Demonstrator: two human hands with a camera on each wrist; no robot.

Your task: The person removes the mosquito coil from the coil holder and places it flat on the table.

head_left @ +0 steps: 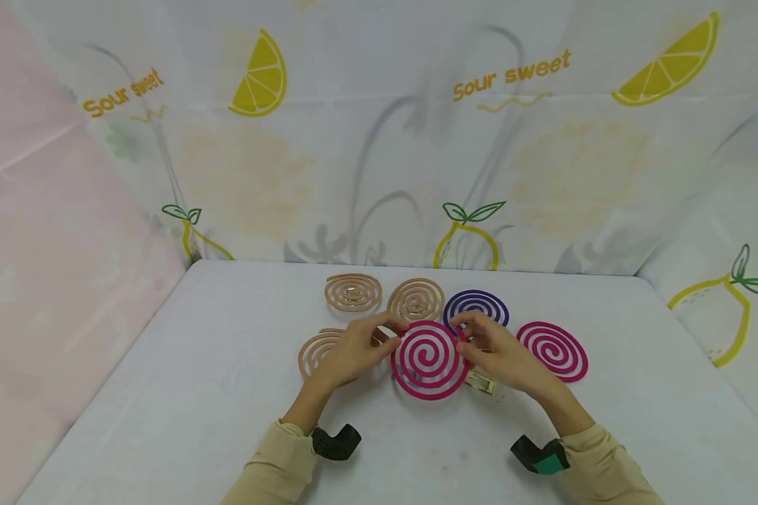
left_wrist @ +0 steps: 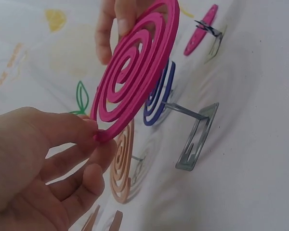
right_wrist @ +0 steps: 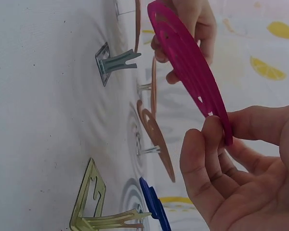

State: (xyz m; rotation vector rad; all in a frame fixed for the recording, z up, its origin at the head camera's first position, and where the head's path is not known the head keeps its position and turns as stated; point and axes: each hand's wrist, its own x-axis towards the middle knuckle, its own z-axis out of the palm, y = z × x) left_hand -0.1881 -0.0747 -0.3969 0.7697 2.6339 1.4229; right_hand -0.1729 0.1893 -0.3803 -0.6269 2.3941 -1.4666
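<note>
Both hands hold a pink mosquito coil (head_left: 426, 355) up off the table. My left hand (head_left: 356, 347) pinches its left rim between thumb and fingers, as the left wrist view also shows. On the opposite rim, my right hand (head_left: 502, 358) pinches the coil (right_wrist: 197, 79) with thumb and fingertips. Below the coil stands a silver metal stand (right_wrist: 118, 62) with a forked upright prong, apart from the coil. A gold-coloured stand (head_left: 481, 382) sits near the right hand, its prong bare in the right wrist view.
Raised on stands behind the hands are two tan coils (head_left: 352, 303) and a dark blue coil (head_left: 476, 294). Another tan coil (head_left: 312, 351) lies partly behind the left hand. A second pink coil (head_left: 551, 352) is at the right. Printed cloth (head_left: 366, 154) hangs behind the white table (head_left: 183, 393).
</note>
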